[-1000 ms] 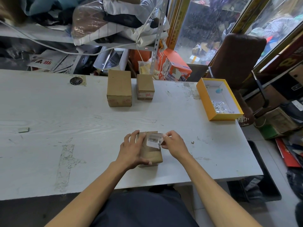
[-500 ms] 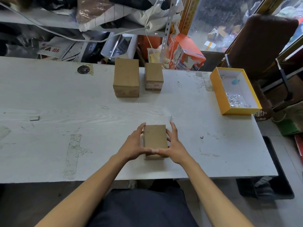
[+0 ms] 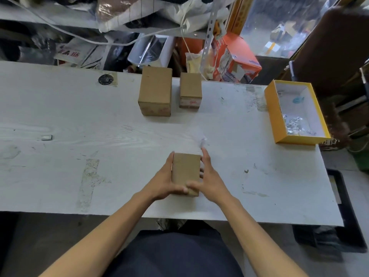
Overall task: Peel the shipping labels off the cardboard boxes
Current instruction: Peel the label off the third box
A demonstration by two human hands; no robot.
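Observation:
A small plain cardboard box (image 3: 185,169) lies on the white table (image 3: 79,120) in front of me, its top bare. My left hand (image 3: 162,181) holds its left side with the thumb round the near end. My right hand (image 3: 211,180) holds its right side, thumb on the near top edge. Just beyond my right fingertips is a blurred white label scrap (image 3: 200,139); whether it lies on the table or is in the air I cannot tell. Two more cardboard boxes, a larger one (image 3: 155,90) and a smaller one (image 3: 190,88), stand at the table's far edge.
A yellow open box (image 3: 272,114) at the far right holds crumpled peeled labels (image 3: 293,126). A small grey block (image 3: 47,137) lies at the left, and a black round disc (image 3: 105,79) at the back. Cluttered shelves stand behind; a brown chair (image 3: 329,47) is at the right.
A second ago my right hand pinched a half-peeled white label on the box. The label has come off, the box top is bare, and both hands now hold the box's sides.

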